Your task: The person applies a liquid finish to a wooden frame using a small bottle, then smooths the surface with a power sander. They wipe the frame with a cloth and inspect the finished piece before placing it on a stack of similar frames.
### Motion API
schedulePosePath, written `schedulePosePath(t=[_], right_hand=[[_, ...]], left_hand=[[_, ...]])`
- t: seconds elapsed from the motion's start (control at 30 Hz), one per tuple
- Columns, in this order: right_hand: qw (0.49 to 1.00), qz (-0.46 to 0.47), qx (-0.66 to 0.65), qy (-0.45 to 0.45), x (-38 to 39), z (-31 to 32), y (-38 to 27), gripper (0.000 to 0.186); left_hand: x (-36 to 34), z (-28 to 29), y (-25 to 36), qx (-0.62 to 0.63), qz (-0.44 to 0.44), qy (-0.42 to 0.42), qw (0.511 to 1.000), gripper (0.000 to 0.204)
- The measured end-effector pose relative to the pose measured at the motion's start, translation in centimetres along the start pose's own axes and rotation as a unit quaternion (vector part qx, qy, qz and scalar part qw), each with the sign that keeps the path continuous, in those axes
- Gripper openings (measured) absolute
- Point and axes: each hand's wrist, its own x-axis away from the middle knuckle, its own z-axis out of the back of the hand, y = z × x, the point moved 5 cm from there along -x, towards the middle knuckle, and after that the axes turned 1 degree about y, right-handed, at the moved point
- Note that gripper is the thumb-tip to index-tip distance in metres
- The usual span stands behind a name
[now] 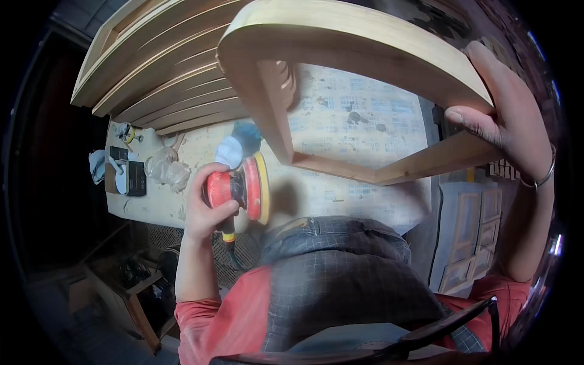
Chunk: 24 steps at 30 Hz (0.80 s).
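Observation:
My left hand (210,204) is wrapped round a red and black orbital sander (234,190), whose round pad with a yellow edge faces right, towards a wooden frame (359,42). A gap separates the pad from the wood. Pale and rectangular, the frame stands tilted on edge over the worktable (340,115), its lower side near the tabletop. At its upper right corner, my right hand (508,115) grips the frame, thumb on the inner side and fingers over the outer side. The sander's cord hangs down below my left hand.
Several similar wooden frames (164,67) stand stacked at the back left. On the table's left lie a crumpled clear plastic bag (167,170), a dark box (135,177), and a white round disc (230,152) by blue plastic. A wooden crate (137,304) sits on the floor, lower left.

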Motion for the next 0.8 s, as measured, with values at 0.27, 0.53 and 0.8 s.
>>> schedulePosePath(t=[0.27,0.53,0.8], right_hand=[[1.0,-0.002,-0.028,0.003,0.9,-1.5,2.5,0.069],[0.999,-0.02,-0.049,-0.004,2.6,-2.2,3.6,0.067],[0.998,-0.018,-0.055,-0.006,3.1,-3.0,3.5,0.065]], left_hand=[[-3.3,-17.0,-9.7,-0.504,0.006,-0.152,0.85,0.059],[-7.1,-26.7,-12.6,-0.535,-0.002,-0.239,0.81,0.033],[-8.9,-30.6,-14.7,-0.551,-0.081,-0.239,0.796,0.025]])
